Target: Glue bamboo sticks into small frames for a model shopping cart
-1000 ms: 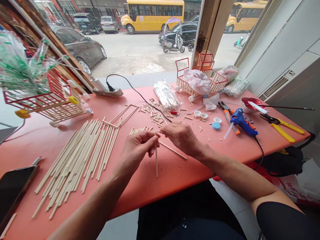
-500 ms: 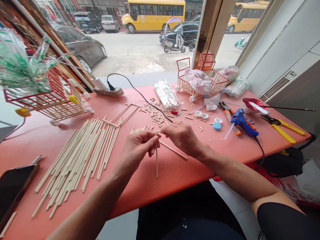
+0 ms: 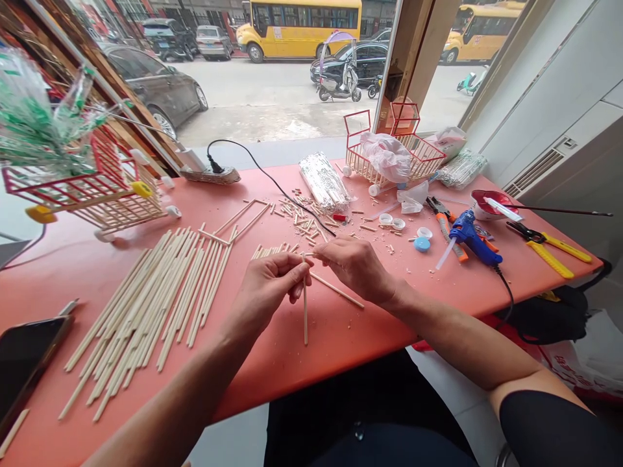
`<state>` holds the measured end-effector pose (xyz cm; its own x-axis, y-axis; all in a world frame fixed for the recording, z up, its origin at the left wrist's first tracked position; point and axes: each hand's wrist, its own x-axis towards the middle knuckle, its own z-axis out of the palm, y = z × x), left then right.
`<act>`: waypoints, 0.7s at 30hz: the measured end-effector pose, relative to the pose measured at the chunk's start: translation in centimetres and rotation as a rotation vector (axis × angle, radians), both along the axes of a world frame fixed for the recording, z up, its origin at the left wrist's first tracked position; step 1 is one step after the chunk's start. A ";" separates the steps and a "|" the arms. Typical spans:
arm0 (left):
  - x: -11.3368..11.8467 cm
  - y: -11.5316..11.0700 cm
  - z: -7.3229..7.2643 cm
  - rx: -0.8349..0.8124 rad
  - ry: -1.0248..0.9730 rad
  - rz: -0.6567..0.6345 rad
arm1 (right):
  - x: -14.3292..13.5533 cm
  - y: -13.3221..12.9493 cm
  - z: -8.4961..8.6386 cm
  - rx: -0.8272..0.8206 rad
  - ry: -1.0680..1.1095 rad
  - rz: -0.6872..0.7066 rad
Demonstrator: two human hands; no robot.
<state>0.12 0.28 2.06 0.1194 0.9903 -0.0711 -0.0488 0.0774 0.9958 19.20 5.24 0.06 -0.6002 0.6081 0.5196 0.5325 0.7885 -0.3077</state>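
Between the thumb and fingers of my left hand (image 3: pixel 272 279) is a thin wooden stick (image 3: pixel 305 318), its lower end pointing toward me. My right hand (image 3: pixel 357 269) pinches a short wooden stick (image 3: pixel 309 254) against the top of that one; the contact point is partly covered by fingers. Under my hands another loose stick (image 3: pixel 338 290) lies slanted on the table. Just behind my left hand sits a row of short sticks (image 3: pixel 272 250). To the left spreads a pile of long sticks (image 3: pixel 141 311), with a stick frame (image 3: pixel 243 220) at its far end.
On the pink table (image 3: pixel 389 350) lie a blue glue gun (image 3: pixel 474 240), pliers (image 3: pixel 442 224), yellow-handled cutters (image 3: pixel 549 250), bottle caps (image 3: pixel 422 244) and a phone (image 3: pixel 29 363). Small stick carts stand at the left (image 3: pixel 111 207) and back right (image 3: pixel 423 152). A black cord (image 3: pixel 263 165) crosses the back.
Both hands keep the same hold on the sticks. The view has shifted very slightly; nothing else has visibly moved.
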 end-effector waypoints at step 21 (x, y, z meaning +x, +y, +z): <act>0.0 0.1 0.2 -0.027 0.012 0.001 | -0.1 -0.1 0.8 -0.046 0.028 0.020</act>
<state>0.09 0.37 2.25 0.1177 0.9881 -0.0992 -0.0369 0.1042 0.9939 19.06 5.19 0.86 -0.5982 0.6196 0.5081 0.5076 0.7837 -0.3581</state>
